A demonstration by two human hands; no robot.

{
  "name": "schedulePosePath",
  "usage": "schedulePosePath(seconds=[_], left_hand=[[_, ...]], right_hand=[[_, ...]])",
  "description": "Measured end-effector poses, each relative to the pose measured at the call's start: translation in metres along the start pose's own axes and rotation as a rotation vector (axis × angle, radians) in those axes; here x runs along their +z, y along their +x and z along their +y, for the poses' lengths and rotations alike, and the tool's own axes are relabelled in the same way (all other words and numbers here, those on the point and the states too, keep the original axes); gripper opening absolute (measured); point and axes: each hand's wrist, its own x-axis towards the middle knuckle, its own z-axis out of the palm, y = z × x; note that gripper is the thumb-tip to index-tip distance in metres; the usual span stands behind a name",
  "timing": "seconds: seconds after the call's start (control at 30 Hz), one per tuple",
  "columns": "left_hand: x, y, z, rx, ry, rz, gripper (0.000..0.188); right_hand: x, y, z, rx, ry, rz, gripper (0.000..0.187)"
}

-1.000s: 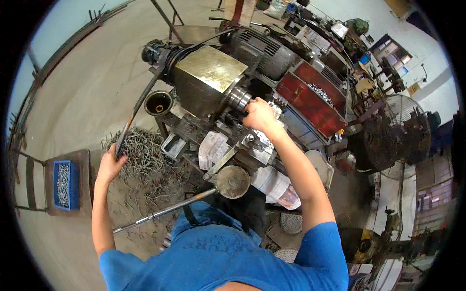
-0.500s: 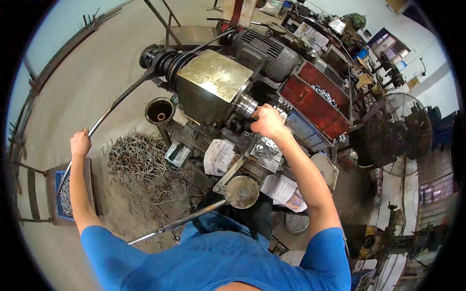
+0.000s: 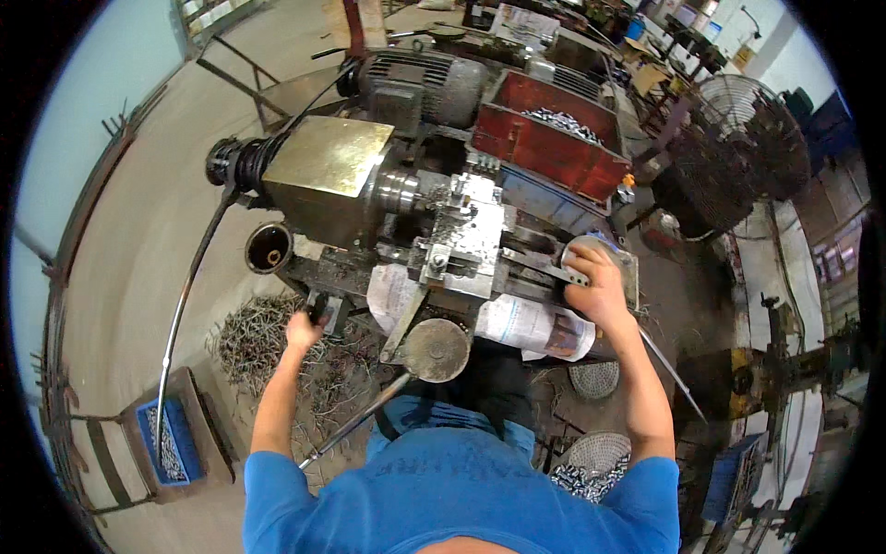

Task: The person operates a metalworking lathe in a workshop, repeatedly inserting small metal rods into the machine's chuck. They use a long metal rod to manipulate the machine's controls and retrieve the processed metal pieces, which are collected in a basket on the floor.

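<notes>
A small lathe stands in front of me, with a brass-coloured cover (image 3: 337,152) on its headstock and a bright metal chuck (image 3: 399,191). Right of the chuck sits the metal-strewn cross slide (image 3: 469,235). My right hand (image 3: 598,288) is closed around the end of a flat metal lever (image 3: 544,266), beside a round pale disc (image 3: 589,246). Low at the left, my left hand (image 3: 303,331) has its fingers curled at a dark piece by the machine's front edge; what they grip is hidden. The long rod (image 3: 185,286) slants down from the spindle's left end, out of my hands.
Metal shavings (image 3: 254,342) are heaped on the floor below the left hand. A blue crate (image 3: 169,441) of small metal parts stands at lower left. Behind the lathe are a red bin (image 3: 544,134) of parts and a motor (image 3: 420,88). A fan (image 3: 729,148) stands at right.
My left hand has let go of the long rod and moved right to the machine's front edge. My right hand has left the chuck for the lever at the right. The view has shifted.
</notes>
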Motion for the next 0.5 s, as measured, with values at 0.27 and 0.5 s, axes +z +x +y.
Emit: schedulePosePath(seconds=[0.27,0.5], left_hand=[[-0.038,0.048,-0.001,0.358,0.617,-0.122,0.022],[-0.081,-0.016,0.007,0.252,0.261,0.076,0.024]], right_hand=[[-0.032,-0.147,0.118,0.497,-0.182,0.068,0.043],[-0.027,-0.323,0.250,1.031,-0.664,-0.083,0.059]])
